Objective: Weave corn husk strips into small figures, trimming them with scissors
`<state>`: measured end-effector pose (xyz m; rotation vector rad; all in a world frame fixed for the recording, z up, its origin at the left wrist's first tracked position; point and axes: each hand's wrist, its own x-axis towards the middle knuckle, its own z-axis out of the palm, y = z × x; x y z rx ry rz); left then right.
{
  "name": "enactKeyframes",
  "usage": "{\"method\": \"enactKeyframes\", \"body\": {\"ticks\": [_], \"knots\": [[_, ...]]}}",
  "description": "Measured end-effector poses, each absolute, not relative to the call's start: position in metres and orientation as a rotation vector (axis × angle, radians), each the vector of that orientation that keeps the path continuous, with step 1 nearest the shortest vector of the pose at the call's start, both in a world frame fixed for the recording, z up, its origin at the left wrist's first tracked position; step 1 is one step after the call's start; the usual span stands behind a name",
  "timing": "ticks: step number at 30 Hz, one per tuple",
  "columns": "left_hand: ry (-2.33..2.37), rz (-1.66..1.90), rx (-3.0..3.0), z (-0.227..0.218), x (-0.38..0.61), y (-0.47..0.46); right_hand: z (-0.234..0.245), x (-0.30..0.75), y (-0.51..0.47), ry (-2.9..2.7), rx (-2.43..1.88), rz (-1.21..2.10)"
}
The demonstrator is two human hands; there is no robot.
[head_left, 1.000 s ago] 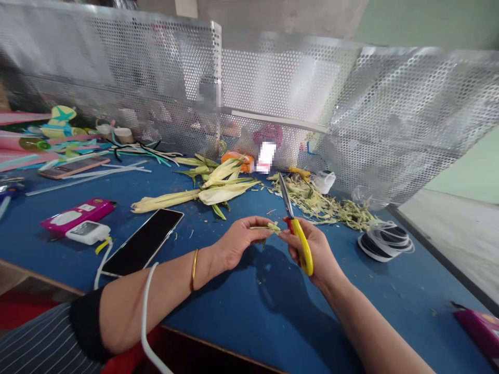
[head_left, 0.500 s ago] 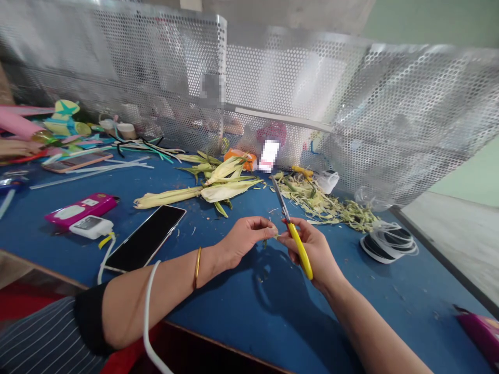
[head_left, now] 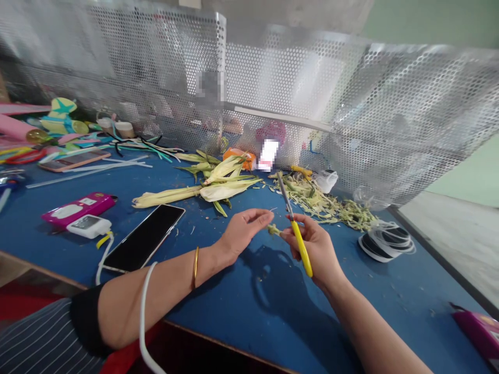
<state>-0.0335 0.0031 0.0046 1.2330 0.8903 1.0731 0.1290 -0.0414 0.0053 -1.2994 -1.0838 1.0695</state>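
Hands, two and bare, are over the middle of one blue worktop [head_left: 222, 317]. The right hand [head_left: 316, 248] grips one pair of scissors [head_left: 300, 245] with yellow handles, blades nearly together and aimed at the far edge; its fingertips also pinch one small green plant piece [head_left: 273, 229], raised above the worktop between the hands. The left hand [head_left: 244, 232] is just beside that piece, thumb and fingers narrowed together; whether anything is between them, I cannot tell. One gold bangle [head_left: 195, 267] circles the left wrist.

Toward the far edge, left of the scissors, lies one bundle of pale husks [head_left: 228, 190]; right of the blades, one loose heap of green trimmings [head_left: 310, 200]. Near the right edge sits one spool of white cord [head_left: 385, 244]. Two phones lie flat: one dark phone [head_left: 145, 239] beside the left forearm, one orange-rimmed phone [head_left: 76, 160] toward the far left corner. Two magenta devices show, one [head_left: 78, 210] left of the dark phone, one cut off by the right edge.
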Motion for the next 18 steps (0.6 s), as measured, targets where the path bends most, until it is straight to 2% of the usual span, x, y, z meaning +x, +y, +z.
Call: {"method": "enactKeyframes", "body": {"ticks": [3, 8, 12, 18], "knots": [[1.063, 1.128, 1.119, 0.005, -0.036, 0.006, 0.003, 0.131, -0.043, -1.214, -1.304, 0.853], [1.039, 0.718, 0.819, 0.002, -0.040, 0.006, -0.004, 0.139, -0.049, -1.567, -1.441, 0.344], [0.985, 0.615, 0.708, -0.001, -0.041, 0.006, -0.006, 0.142, -0.052, -1.850, -1.527, -0.004], [0.883, 0.657, 0.771, 0.002, -0.038, -0.001, -0.009, 0.144, -0.049, -2.121, -1.176, -0.418]]}}
